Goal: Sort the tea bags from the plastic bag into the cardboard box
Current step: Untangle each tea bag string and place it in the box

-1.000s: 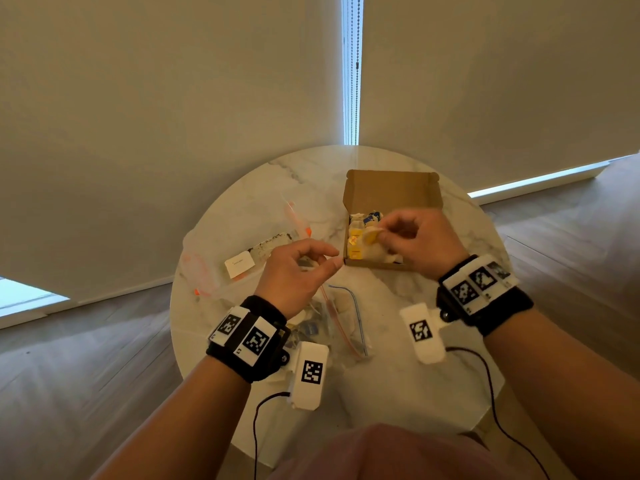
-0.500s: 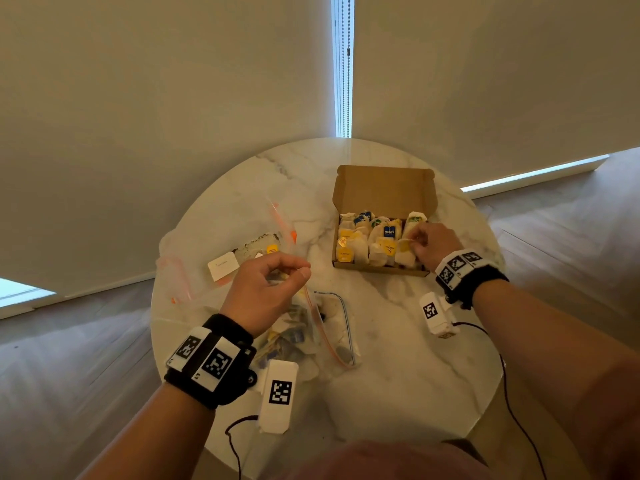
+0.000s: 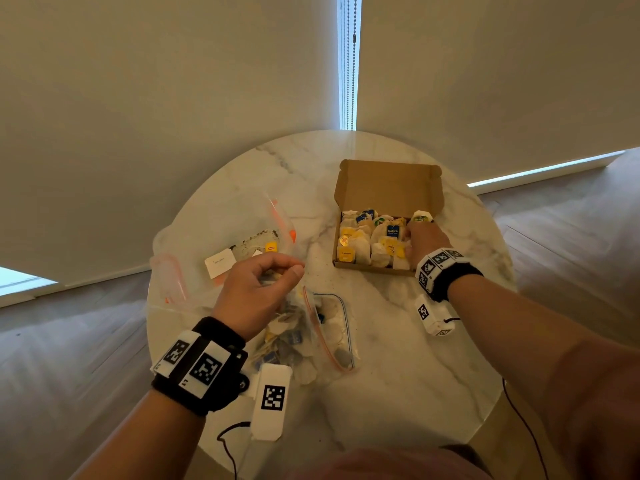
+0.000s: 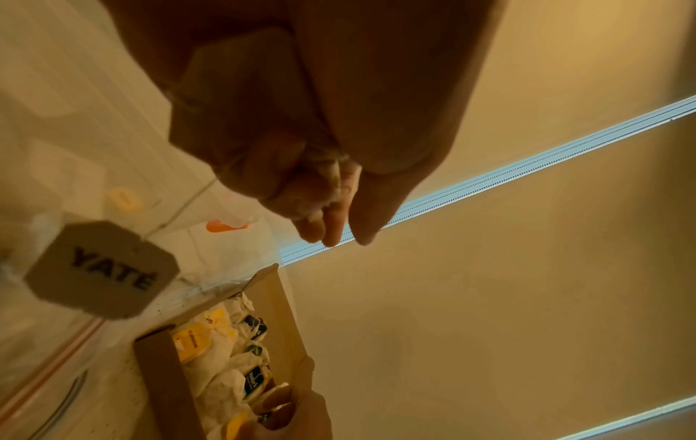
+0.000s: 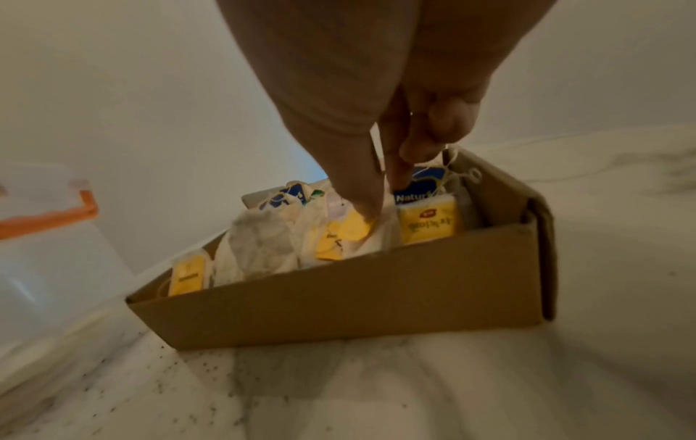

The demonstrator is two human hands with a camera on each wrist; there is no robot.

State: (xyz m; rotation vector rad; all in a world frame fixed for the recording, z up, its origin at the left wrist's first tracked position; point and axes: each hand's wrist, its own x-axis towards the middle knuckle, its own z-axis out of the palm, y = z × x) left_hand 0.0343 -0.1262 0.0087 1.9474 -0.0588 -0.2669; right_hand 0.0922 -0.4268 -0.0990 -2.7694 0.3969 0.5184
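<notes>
left wrist shows what head hides — left hand grip pinching a tea bag.

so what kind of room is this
Probably a room in a home: a small round marble table stands by drawn roller blinds with a bead chain, on a wood floor.

Round marble table, drawn blinds

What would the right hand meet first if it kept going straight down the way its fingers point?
The right hand points down into the box, so it would probably meet the tea bags packed there first; its fingertips already look in among them.
</notes>
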